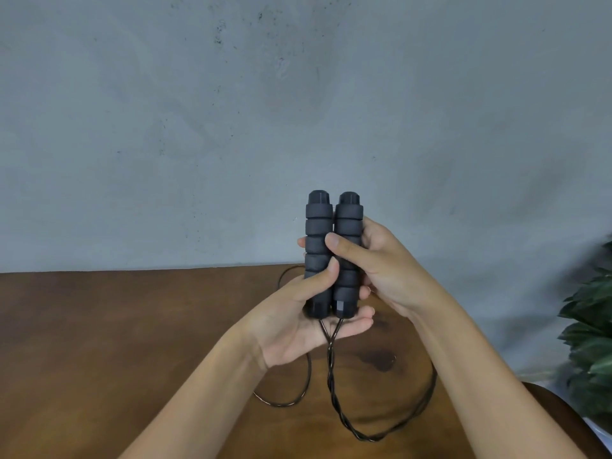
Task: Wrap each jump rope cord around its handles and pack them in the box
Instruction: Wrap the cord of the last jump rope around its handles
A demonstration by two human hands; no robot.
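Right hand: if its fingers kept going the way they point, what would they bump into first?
The right hand points leftward and already grips the handles, so they are first. Beyond them the way looks free, though depth is unclear.

A stained grey wall (pixel 198 111) rises behind a brown wooden table (pixel 99 326), with a leafy plant (pixel 589 326) at right.

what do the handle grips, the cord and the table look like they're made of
Handle grips: matte dark foam, judging by the soft ribbed segments; hard plastic-looking end caps. Cord: thin, black and glossy, probably plastic-coated, with glints along the twisted stretch. Table: brown wood or veneer, showing grain and a dark knot.
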